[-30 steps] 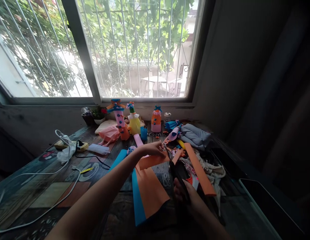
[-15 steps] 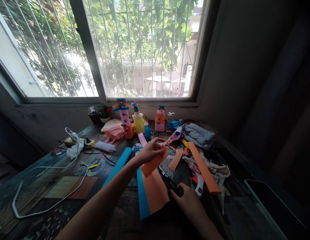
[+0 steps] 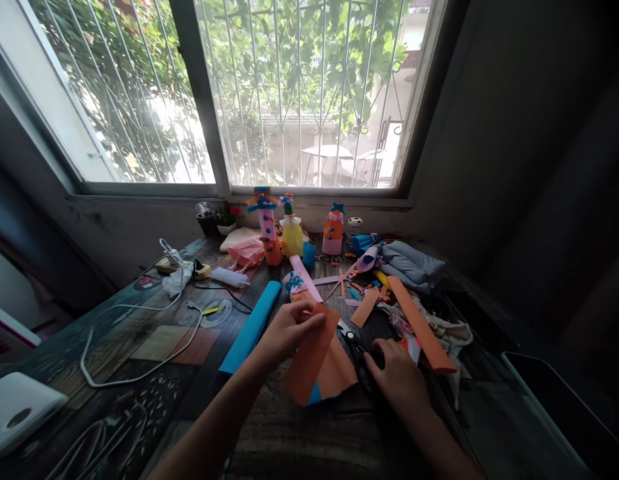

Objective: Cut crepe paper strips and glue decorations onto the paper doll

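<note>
left hand (image 3: pixel 292 328) pinched orange strip (image 3: pixel 312 357), likely cut free, beside scissors (image 3: pixel 349 335); right hand (image 3: pixel 396 372) adjacent, fingers' closure unclear; orange sheet (image 3: pixel 338 368) left over.

Orange strip (image 3: pixel 309 360): matt paper, smooth. Blue roll (image 3: pixel 252 328): paper-like, matt. Scissors (image 3: pixel 347 332): metal blades, pale shine. Tabletop (image 3: pixel 269 430): wood-grained, dull. Grey padded bundle (image 3: pixel 414 263): matt cloth. Pink bag (image 3: pixel 246 251): thin crinkled plastic. White device (image 3: pixel 32 398): smooth plastic, soft sheen.

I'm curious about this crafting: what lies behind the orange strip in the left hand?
Behind the orange strip, an orange sheet and blue piece show; their covered parts are hidden.
</note>
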The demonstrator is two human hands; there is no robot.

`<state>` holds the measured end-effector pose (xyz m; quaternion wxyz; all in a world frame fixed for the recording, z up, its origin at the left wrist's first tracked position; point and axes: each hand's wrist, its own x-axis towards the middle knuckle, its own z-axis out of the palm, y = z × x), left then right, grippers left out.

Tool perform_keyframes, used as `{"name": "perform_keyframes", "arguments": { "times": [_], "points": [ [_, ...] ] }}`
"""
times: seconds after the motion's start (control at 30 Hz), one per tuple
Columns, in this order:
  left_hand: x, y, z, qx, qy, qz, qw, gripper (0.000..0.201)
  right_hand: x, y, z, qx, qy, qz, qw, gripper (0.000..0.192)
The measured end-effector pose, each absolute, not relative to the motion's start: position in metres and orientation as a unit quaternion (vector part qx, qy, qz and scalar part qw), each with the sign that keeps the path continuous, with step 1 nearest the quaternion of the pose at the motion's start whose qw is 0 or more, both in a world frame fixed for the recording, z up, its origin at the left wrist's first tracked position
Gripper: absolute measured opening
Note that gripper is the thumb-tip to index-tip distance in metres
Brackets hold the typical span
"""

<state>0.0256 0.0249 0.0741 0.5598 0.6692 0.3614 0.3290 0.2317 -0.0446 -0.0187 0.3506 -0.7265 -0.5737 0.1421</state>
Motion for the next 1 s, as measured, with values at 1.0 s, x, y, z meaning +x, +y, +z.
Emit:
{"name": "perform_keyframes", "arguments": {
  "times": [1.0],
  "points": [
    [0.168,0.119,0.022,0.853,0.455,0.159,0.202,0.034,0.251,-0.033,-0.023,-0.673,-0.418,0.209,0.573,0.035]
  ]
}}
